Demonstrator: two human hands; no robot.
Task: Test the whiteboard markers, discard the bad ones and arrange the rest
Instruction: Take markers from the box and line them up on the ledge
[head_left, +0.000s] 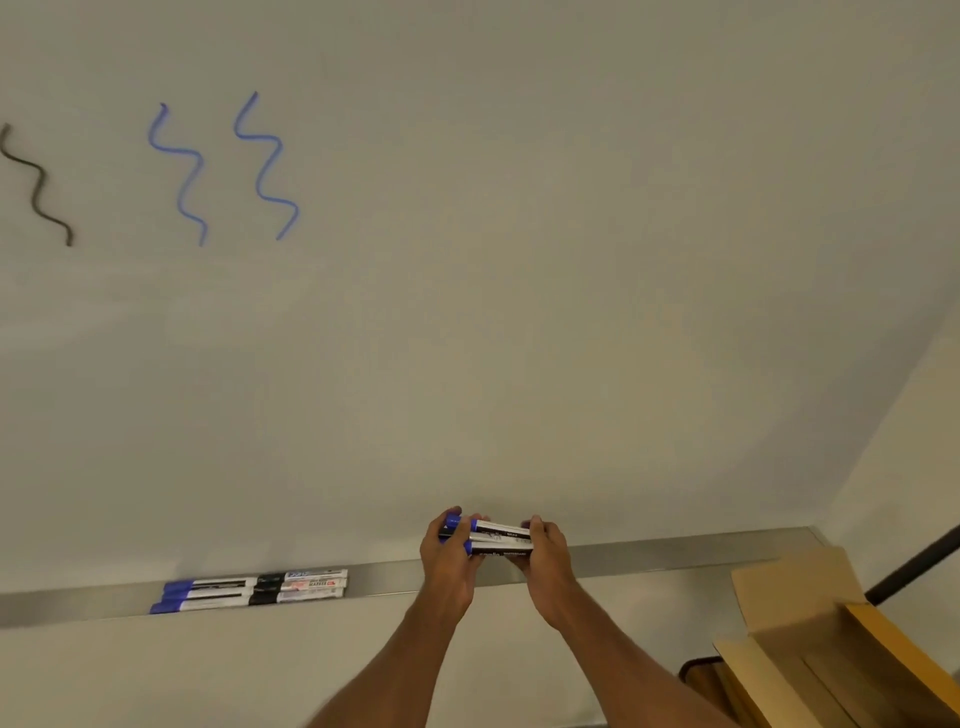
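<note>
Just above the tray (675, 553), my left hand (449, 561) and right hand (548, 561) curl round opposite ends of a blue-capped marker bundle (497, 538). Light, stiff, slick barrels, I judge; squeezing both ends should stop slippage. Beyond, squiggles (267, 166) mark the whiteboard (519, 260).

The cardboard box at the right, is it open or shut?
Open. The box has its flaps spread apart, and the inside shows between them. What it holds, I cannot tell.
</note>
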